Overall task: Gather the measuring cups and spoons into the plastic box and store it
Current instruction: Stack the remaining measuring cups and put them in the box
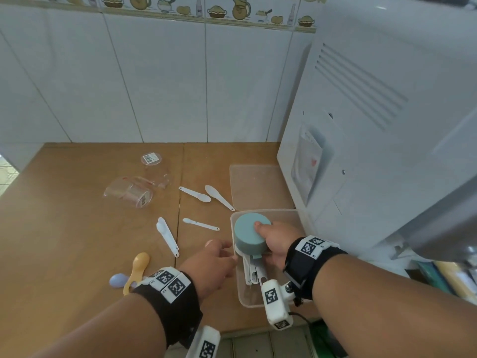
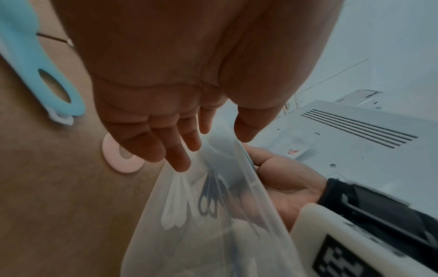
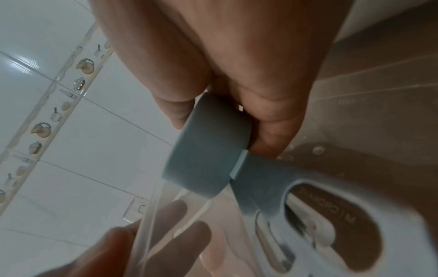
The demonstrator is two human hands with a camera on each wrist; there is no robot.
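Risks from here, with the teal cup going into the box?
1. The right hand holds the teal measuring cup upside down over handles already in the plastic box; it may sit proud and block the lid.
2. The left hand only touches the box wall, so the box may slide.
3. The clear cups look bulky for the remaining room.

Two clear measuring cups (image 1: pixel 134 191), five white spoons (image 1: pixel 195 194) outside one plastic box (image 1: pixel 291 215).

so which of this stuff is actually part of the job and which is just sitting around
Part of the job:
- plastic box
- blue-grey measuring cup, gripped by the right hand
- white spoons on the counter
- yellow spoon
- clear measuring cups
- box lid
- left hand, open at the box wall

Just there:
- white appliance
- tiled wall
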